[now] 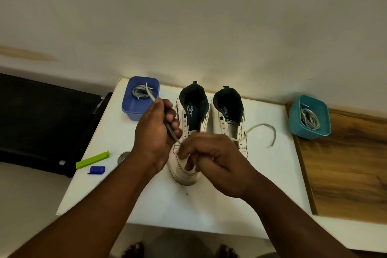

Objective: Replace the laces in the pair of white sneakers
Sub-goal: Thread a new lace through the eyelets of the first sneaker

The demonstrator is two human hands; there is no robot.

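Two white sneakers stand side by side on the white table [261,184], toes toward me. My left hand [154,132] grips a grey lace [151,94] that runs up out of its fist and down to the left sneaker [188,123]. My right hand [211,159] rests over that sneaker's toe, fingers curled at the lower eyelets, seemingly pinching the lace. The right sneaker [228,117] has a lace [261,128] through a low eyelet, its free end looping on the table to the right.
A blue tub [129,109] with a coiled lace sits at the back left. A teal tub [301,130] with more laces rests on a wooden board [345,174] at right. A green clip [92,160], a blue cap [96,170] and a small round lid [123,156] lie left.
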